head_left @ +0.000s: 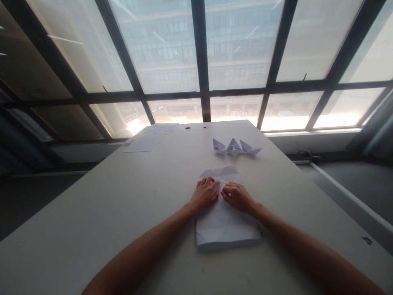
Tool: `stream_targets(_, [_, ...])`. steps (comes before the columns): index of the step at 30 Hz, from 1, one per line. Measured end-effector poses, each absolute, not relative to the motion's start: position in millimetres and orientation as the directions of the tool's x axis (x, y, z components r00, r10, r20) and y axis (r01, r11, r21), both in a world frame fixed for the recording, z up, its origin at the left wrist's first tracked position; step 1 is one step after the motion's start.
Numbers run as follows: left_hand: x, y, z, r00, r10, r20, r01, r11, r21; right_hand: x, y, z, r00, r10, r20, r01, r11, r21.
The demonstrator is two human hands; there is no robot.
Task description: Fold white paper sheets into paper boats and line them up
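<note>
A creased white sheet of paper [229,229] lies on the white table in front of me, with folds at its far end and a raised near edge. My left hand [206,191] rests on the left part of the paper, its fingers apart and bent over the surface. Close beside it, my right hand [237,196] has its fingers curled together at the middle of the sheet; whether they pinch any paper is too small to make out. The fingertips of both hands nearly meet.
Three folded paper boats [233,147] stand in a row beyond the sheet, slightly right. Loose white sheets [141,144] lie at the table's far left. Large windows rise behind the table [123,196]. A small dark mark [367,240] is near the right edge.
</note>
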State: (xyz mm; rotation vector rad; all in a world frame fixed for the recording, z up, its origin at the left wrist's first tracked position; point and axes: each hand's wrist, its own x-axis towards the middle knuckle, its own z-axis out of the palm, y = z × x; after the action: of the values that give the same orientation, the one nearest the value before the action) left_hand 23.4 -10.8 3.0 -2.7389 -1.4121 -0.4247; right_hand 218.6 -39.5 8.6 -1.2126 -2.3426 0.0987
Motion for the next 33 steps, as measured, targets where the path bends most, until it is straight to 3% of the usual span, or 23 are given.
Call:
stream_targets(9, [17, -6, -6, 0.658, 0.747, 0.096, 0.741, -0.665, 0.095, 218, -39, 2, -0.522, 0.775, 0.356, 0.676, 0.631, -0.381])
stream_targets(13, [18, -6, -1, 0.687, 0.723, 0.068, 0.716, -0.69, 0.105, 220, -32, -4, -0.432, 0.847, 0.309, 0.785, 0.522, -0.333])
stream_targets(19, [16, -7, 2, 0.696, 0.718, 0.027, 0.711, -0.693, 0.117, 239, -12, -11, -0.441, 0.888, 0.128, 0.86, 0.459, -0.223])
stream_targets(26, [12, -6, 10, 0.768, 0.64, 0.002, 0.632, -0.759, 0.156, 257, -1, -19, -0.233, 0.965, 0.124, 0.949, 0.253, -0.188])
stream_targets(33, [11, 0, 10, 0.77, 0.637, 0.036, 0.612, -0.754, 0.239, 262, 2, -22, -0.142, 0.968, 0.209, 0.967, 0.181, -0.181])
